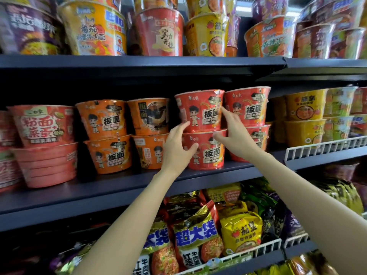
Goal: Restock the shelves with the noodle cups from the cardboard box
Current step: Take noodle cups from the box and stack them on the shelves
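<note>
You're settling a two-cup stack on the middle shelf [127,187].
The top red cup [200,111] sits on the lower red cup [206,149]; your left hand [176,149] and right hand [236,135] flank them, fingers spread and touching, gripping nothing. Next, I judge, nudge both square.

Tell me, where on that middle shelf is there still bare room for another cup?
Bare shelf shows along the front edge, widest before the pink cup stack and orange cup stack. A dark gap separates those stacks. Rightward, the red cups between both hands stand packed.
</note>
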{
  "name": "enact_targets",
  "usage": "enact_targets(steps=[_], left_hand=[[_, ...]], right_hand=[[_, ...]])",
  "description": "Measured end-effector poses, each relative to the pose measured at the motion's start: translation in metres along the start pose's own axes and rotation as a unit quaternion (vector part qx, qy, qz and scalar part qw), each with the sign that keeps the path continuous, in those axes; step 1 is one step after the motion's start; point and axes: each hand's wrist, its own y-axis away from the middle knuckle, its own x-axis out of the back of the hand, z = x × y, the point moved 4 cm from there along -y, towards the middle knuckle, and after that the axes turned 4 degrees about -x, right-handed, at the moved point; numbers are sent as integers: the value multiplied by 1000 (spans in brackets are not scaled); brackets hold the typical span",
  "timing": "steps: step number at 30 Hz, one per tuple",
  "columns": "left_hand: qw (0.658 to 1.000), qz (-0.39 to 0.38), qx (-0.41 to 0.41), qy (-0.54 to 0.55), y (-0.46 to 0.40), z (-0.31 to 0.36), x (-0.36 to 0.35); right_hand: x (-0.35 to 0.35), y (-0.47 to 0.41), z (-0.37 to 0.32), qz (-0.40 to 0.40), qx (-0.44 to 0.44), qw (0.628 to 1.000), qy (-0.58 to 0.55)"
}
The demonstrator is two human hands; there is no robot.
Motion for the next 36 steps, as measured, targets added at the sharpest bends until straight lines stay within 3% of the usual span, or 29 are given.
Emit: enact_targets(steps=[5, 7, 10, 13, 16, 18, 21, 25, 29, 32, 36], left_hand=[[970, 37, -169, -173, 28, -29, 78], [948, 30, -209, -240, 32, -49, 112], [931, -9, -159, -327, 32, -79, 149], [935, -61, -50, -345, 25, -95, 159], [940, -99, -28, -326, 9, -102, 150], [929, -114, -43, -351, -1, -110, 141], [883, -111, -116, -442, -4, -124, 138], [863, -88, -174, -465, 5, -139, 152], [891, -96, -132, -423, 7, -134, 157], [943, -106, -57, -309, 5, -117, 149], [983, -105, 2, -150, -3, -95, 123]], right_hand=[[-15, 36, -64, 156, 150, 972, 88], [-39, 41, -93, 144, 191, 962, 130], [-86, 30, -120, 79, 219, 952, 198], [-123, 1, -123, 19, 136, 965, 226], [-148, -26, -112, -42, 6, 975, 220], [-159, -39, -99, -53, -55, 985, 157], [-167, -46, -85, -38, -83, 995, 38], [-163, -40, -84, -4, -85, 996, 10], [-144, -27, -102, 23, -47, 998, 23], [-127, -15, -111, 40, -11, 999, 30], [-116, -4, -99, 69, -18, 997, -9]])
